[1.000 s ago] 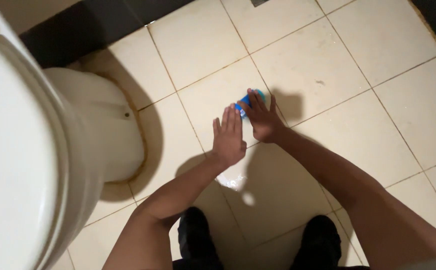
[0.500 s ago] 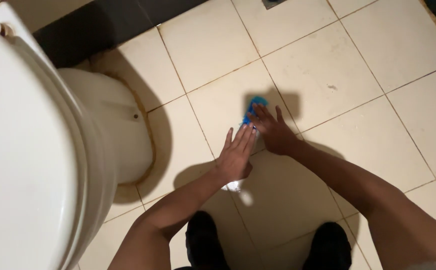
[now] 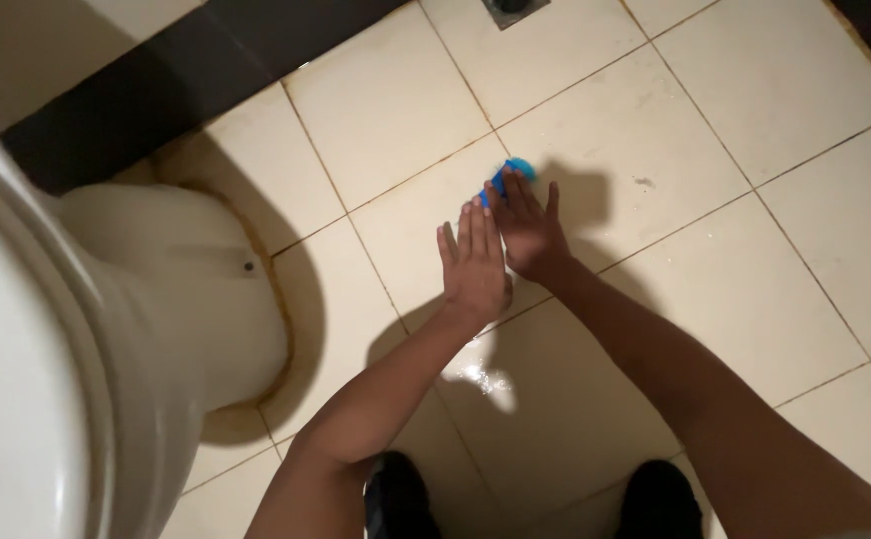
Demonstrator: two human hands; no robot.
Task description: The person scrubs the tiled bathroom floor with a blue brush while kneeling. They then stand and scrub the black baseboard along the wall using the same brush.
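**Blue scrubber pressed to floor tile beside toilet base**

Blue scrubber (image 3: 511, 174) lies on a cream floor tile (image 3: 595, 150), mostly covered by the right hand; only its far end shows past the fingertips.

At far left, the white toilet (image 3: 106, 329) fills the frame edge. Its pedestal meets the floor along a stained brown seam. A dark tile band (image 3: 186, 90) runs along the wall behind it.

Left hand (image 3: 475, 265) rests flat on the tile, fingers extended and together, holding nothing. It lies just beside the right hand, touching or nearly touching it at the thumb side.

Right hand (image 3: 527, 228) is spread palm-down over the scrubber, fingers splayed, pressing rather than gripping.

A wet patch (image 3: 480, 377) glints between the forearms. Dark shoes (image 3: 401, 499) show at the bottom edge.

Right of the hands, open tiles extend to the frame edge. A floor drain (image 3: 511, 8) sits at the top edge.
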